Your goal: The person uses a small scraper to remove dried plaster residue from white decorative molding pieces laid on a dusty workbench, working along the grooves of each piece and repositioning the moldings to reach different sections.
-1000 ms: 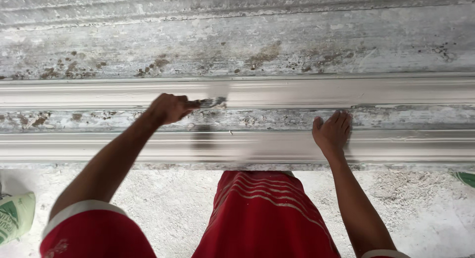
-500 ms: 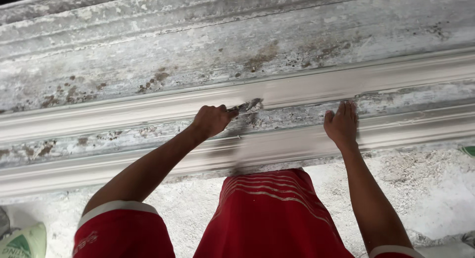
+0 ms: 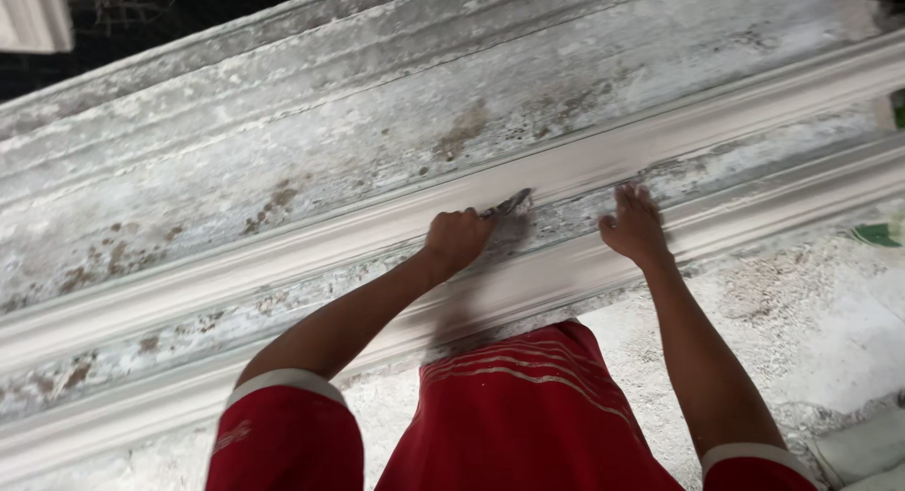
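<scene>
A small metal scraper [image 3: 506, 206] is gripped in the closed left hand [image 3: 457, 238], its handle hidden by the fingers, its blade laid against the white plaster moulding [image 3: 283, 265]. The right hand [image 3: 633, 225] is pressed flat, fingers spread, on the moulding nearby. The moulding's ends are cut off at both edges.

- Red short sleeves, each ending in a white band
- Red shirt front with thin pale stripes across it
- Bare forearms
- Left hand [image 3: 459, 238] and right hand [image 3: 634, 229] ungloved
</scene>
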